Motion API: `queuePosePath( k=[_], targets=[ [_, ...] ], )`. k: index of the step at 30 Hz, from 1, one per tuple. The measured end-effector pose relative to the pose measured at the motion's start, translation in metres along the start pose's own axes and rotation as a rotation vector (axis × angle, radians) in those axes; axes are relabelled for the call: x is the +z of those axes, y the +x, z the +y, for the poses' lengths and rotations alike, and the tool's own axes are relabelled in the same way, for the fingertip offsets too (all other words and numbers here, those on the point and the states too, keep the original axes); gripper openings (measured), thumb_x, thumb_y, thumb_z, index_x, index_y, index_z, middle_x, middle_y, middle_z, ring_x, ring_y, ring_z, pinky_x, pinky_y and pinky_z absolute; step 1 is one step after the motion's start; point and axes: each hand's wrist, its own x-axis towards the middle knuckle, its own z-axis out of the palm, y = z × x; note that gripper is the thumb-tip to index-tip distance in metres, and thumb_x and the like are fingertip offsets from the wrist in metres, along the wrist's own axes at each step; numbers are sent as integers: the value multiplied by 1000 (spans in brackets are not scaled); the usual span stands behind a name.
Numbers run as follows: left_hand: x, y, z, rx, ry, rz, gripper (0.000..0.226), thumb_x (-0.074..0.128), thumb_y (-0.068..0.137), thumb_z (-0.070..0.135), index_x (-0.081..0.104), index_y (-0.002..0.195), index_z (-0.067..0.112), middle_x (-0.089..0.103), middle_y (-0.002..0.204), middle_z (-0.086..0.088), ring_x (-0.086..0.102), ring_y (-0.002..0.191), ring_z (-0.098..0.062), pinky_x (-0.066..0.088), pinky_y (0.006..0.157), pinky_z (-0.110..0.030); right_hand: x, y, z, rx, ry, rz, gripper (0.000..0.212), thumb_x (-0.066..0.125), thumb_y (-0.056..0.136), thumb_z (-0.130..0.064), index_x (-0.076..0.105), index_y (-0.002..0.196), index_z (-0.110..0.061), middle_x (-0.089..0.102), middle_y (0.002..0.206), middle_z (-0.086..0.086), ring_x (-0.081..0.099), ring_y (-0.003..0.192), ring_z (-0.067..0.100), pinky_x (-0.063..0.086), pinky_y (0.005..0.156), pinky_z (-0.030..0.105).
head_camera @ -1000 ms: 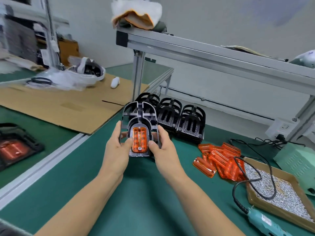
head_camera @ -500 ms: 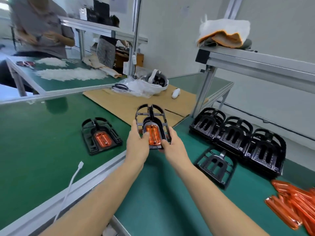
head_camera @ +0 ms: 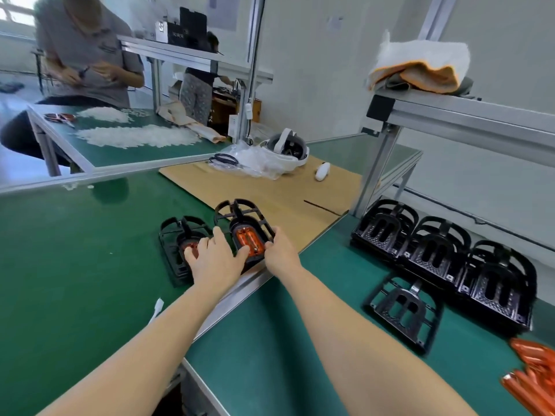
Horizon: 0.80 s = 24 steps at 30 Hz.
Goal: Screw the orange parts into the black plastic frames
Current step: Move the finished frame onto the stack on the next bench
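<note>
Both arms are stretched well forward over the aluminium rail point(head_camera: 240, 291) that splits the green desk point(head_camera: 75, 280). The left hand point(head_camera: 214, 261) and right hand point(head_camera: 280, 255) grip the near corners of an assembled black frame point(head_camera: 243, 228), fingers and thumbs curled round its sides, the left thumb lying across the edge of the orange part point(head_camera: 248, 242) seated in it. That frame sits just beyond the rail, its far end over the cardboard sheet point(head_camera: 285, 193). The left fingers also spread over a second assembled frame point(head_camera: 177, 247) lying flat right beside the held one, on its left.

Right of the rail there's a row of stacked empty frames point(head_camera: 444, 259) against the wall, one loose empty frame point(head_camera: 404, 310) in front of them, and a pile of orange lenses point(head_camera: 531, 376) at the picture's lower right edge.

Past the cardboard sits a white VR headset point(head_camera: 288, 148) on a plastic bag. Two people work at a far bench. No readable labels or brand text anywhere, it's all too blurry.
</note>
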Motion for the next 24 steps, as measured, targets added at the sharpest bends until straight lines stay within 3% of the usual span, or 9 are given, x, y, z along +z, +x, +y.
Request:
queuePosePath(
  k=[9, 13, 16, 21, 24],
  targets=[
    [9, -4, -13, 155, 172, 13, 74, 25, 93, 62, 10, 152, 19, 20, 157, 1, 10, 145, -22, 4, 112, -54, 2, 12, 9, 31, -21, 35, 30, 36, 102, -9, 45, 131, -7, 57, 125, 18, 55, 111, 31, 44, 86, 34],
    [13, -4, -13, 325, 311, 17, 62, 21, 98, 55, 11, 152, 25, 10, 160, 3, 3, 146, -19, 0, 113, -54, 2, 15, 9, -76, -245, 28, 29, 34, 104, -17, 46, 130, -11, 57, 127, 15, 49, 116, 32, 40, 92, 38],
    [16, -2, -13, 332, 357, -29, 58, 17, 100, 49, 13, 152, 24, 9, 160, 3, 3, 146, -18, 0, 115, -52, 0, 17, 12, -144, -495, 27, 38, 33, 105, -24, 37, 142, -18, 45, 143, 7, 37, 128, 30, 33, 100, 41],
    [20, -2, -12, 296, 383, -36, 56, 17, 101, 46, 14, 151, 22, 10, 160, 2, 5, 146, -19, 5, 115, -51, 11, 10, 23, -225, -499, -1, 47, 39, 102, -16, 27, 148, -12, 28, 154, 9, 30, 137, 30, 28, 109, 41],
    [20, -2, -11, 282, 389, -31, 56, 17, 101, 46, 13, 151, 21, 10, 160, 2, 5, 146, -18, 6, 115, -51, 14, 5, 29, -300, -503, -27, 55, 42, 100, -11, 21, 151, -11, 12, 160, 12, 15, 145, 29, 16, 119, 41]
  ],
)
